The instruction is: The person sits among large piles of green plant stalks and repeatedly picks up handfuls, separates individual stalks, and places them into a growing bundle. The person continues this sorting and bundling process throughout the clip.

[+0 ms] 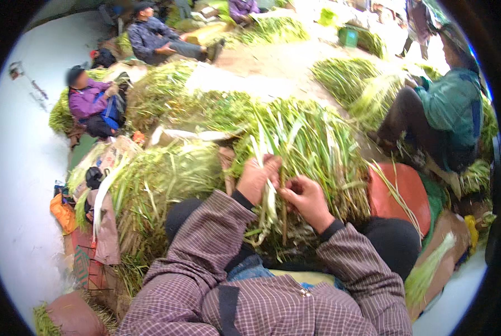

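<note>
My left hand (259, 178) grips a bunch of pale plant stalks (269, 203), with white and green leaf blades rising above the fingers. Close beside it, my right hand (311, 201) pinches a thin brownish stalk (283, 222) between thumb and fingers. The fingertips of both hands nearly meet, and part of the stalks is hidden behind them. Directly beyond my hands lies a large heap of long green leafy stalks (317, 138), its pale root ends towards me.
Another heap of stalks (162, 176) lies to my left. At my right are a red pad (399, 197) with loose strands on it and a seated person in a green jacket (452, 109). Other people sit further off among heaps. A white wall (27, 168) bounds the left.
</note>
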The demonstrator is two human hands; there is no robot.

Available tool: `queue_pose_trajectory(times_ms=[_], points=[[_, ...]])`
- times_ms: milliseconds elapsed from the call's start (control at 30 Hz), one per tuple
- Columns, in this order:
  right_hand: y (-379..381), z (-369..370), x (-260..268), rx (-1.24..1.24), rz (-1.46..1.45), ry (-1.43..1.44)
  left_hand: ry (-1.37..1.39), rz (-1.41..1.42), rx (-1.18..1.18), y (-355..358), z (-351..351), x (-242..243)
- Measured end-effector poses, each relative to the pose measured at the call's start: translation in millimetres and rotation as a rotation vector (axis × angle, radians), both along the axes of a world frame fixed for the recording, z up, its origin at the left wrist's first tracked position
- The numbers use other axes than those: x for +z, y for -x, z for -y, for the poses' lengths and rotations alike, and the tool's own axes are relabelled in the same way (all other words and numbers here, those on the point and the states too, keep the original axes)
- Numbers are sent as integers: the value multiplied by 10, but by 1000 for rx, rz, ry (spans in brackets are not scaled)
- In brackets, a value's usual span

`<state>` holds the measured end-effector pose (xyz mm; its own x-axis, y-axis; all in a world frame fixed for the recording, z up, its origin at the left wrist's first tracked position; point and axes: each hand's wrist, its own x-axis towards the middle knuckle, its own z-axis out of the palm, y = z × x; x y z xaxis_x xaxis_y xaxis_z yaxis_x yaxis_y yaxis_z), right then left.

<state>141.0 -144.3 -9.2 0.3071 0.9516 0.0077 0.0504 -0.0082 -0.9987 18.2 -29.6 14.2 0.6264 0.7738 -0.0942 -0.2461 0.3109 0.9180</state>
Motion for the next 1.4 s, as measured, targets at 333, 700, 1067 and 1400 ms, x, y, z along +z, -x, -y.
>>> queue_pose_trajectory(times_ms=[333,700,1067,1400], points=[[-3,-51,-62,-164,-311,-133,100,15,-22,-61,0,-157],[-11,-18,-33,-197,-470,-256,78,-20,-22,-107,48,-180],[93,174,298,190,319,-437,-109,-84,65,67,-189,55],[136,217,200,787,623,-78,-13,49,115,109,-319,59]])
